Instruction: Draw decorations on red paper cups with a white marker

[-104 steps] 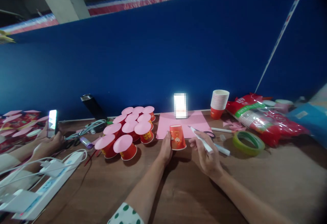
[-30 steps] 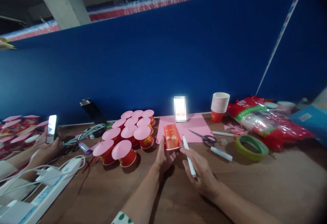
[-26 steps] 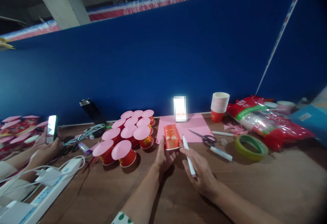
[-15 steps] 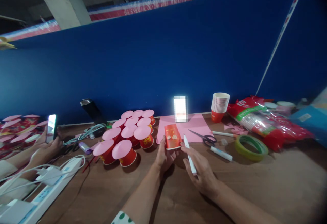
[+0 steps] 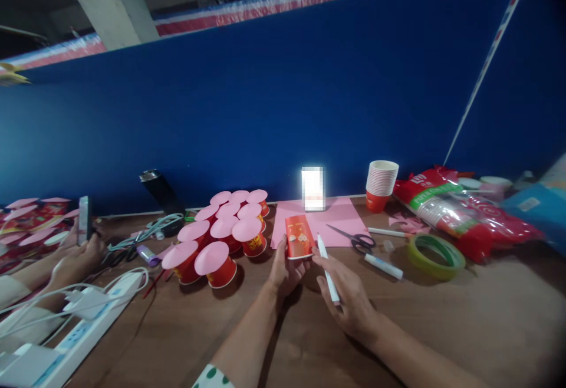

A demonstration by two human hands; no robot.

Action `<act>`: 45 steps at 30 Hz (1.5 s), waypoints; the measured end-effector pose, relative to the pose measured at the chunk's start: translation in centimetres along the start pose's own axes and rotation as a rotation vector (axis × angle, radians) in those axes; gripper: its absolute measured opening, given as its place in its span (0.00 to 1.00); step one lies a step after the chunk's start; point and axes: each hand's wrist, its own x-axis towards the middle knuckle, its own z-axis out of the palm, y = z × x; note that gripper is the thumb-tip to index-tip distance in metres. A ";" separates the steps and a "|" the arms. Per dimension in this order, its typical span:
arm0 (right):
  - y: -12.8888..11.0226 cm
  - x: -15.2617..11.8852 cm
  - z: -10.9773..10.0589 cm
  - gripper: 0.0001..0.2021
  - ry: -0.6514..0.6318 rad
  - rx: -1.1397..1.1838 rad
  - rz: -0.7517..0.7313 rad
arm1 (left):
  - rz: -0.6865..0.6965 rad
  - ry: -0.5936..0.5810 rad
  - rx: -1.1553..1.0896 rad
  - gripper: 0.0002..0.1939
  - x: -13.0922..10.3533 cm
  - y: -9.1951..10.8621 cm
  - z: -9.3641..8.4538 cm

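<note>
the left hand (image 5: 286,271) was clamped on a red paper cup (image 5: 299,237), thumb along its side and the other fingers curled underneath, a grip that seemed meant to steady the light cup and turn its printed face toward the person. the cup was just in front of the pink sheet (image 5: 329,223), wide rim down and slightly tilted. the right hand (image 5: 347,293) was clamped on a white pen (image 5: 328,270), its tip up beside the cup and apart from it, probably so the tip marked nothing by accident; whether the right fingertips touched the rim could not be told. to the left, red cups with pink discs (image 5: 213,259) stood rim down, likely for a stable base and a flat top for each disc. the scissors (image 5: 363,240), a capped white tube (image 5: 384,266) and the tape roll (image 5: 424,265) lay right of the hands, presumably for easy reach. a bright screen (image 5: 313,190) stood behind, seemingly propped for viewing. at far left, a co-worker's hands (image 5: 86,255) held a phone (image 5: 84,220).
</note>
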 end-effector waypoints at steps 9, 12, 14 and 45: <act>0.0 0.0 0.0 0.23 -0.003 -0.001 -0.012 | 0.015 0.016 0.003 0.23 0.0 0.1 0.0; -0.1 0.0 -0.1 0.23 -0.003 0.006 -0.012 | 0.015 0.014 0.000 0.24 0.0 0.1 0.1; -0.1 0.0 -0.1 0.23 -0.007 0.009 -0.008 | 0.014 0.013 0.002 0.24 -0.1 0.0 0.1; 1.1 0.5 0.0 0.16 0.133 0.002 0.199 | 0.007 -0.108 0.124 0.23 0.5 -0.7 -0.8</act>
